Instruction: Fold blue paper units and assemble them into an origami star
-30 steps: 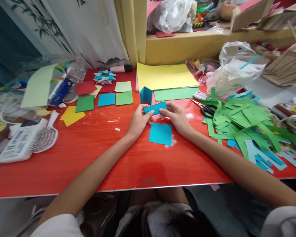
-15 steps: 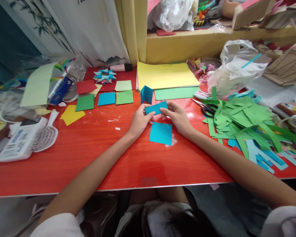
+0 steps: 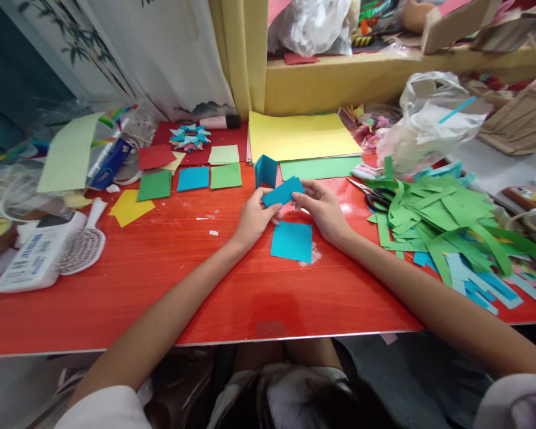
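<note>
Both my hands hold a folded blue paper [image 3: 283, 192] just above the red table [image 3: 183, 280]. My left hand [image 3: 254, 217] pinches its left end and my right hand [image 3: 322, 208] pinches its right end, which sits higher. A flat blue paper square [image 3: 291, 241] lies on the table right below my hands. Just behind them stands another folded blue paper [image 3: 265, 171], upright in a V shape.
Small coloured paper squares [image 3: 192, 176] lie at the back left near a paper star [image 3: 189, 137]. Yellow and green sheets [image 3: 301, 137] lie behind. Scissors [image 3: 370, 195], a heap of green and blue strips [image 3: 442, 223] and a plastic bag [image 3: 429, 119] are right. A hairbrush [image 3: 83, 247] is left.
The folded blue paper has tilted, its right end raised by my right hand. My hands stay in about the same place.
</note>
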`<state>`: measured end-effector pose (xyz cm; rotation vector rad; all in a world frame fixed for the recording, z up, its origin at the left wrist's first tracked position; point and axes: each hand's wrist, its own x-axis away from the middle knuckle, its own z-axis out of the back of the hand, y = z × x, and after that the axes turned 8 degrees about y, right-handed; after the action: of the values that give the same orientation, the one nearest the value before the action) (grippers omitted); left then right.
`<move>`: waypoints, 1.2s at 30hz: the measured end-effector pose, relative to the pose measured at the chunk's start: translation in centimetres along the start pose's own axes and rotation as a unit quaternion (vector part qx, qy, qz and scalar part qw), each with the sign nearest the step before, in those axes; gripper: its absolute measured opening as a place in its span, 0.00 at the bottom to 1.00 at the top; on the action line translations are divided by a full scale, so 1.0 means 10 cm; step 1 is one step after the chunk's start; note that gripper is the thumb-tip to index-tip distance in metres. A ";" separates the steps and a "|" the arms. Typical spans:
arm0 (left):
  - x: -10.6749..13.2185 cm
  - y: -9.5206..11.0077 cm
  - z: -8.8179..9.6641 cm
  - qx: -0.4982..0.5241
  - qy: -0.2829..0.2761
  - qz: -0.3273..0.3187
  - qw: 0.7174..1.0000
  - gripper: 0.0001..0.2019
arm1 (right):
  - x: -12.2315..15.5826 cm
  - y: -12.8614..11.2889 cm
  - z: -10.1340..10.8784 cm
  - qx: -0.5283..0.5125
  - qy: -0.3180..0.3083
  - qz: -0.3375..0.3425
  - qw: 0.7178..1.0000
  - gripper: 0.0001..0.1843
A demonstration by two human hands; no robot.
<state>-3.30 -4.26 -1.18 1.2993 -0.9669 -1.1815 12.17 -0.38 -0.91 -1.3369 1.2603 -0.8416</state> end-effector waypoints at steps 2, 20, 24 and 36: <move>0.00 0.00 0.00 0.003 -0.011 0.000 1.000 0.08 | -0.02 0.00 0.01 -0.028 0.007 -0.022 0.999 0.14; 0.03 0.05 0.00 -0.028 0.039 -0.050 0.998 0.10 | 0.01 -0.01 -0.02 -0.003 -0.067 -0.087 0.994 0.12; 0.06 0.09 0.00 -0.033 0.030 -0.070 0.997 0.14 | 0.02 -0.02 -0.02 0.029 -0.091 -0.070 0.993 0.15; 0.06 0.09 0.01 -0.028 0.013 -0.054 0.998 0.12 | 0.02 -0.02 -0.02 0.044 -0.044 -0.073 0.995 0.11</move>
<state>-3.16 -4.95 -0.35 1.3333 -0.8486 -1.2629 12.06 -0.66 -0.73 -1.3927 1.0557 -0.9178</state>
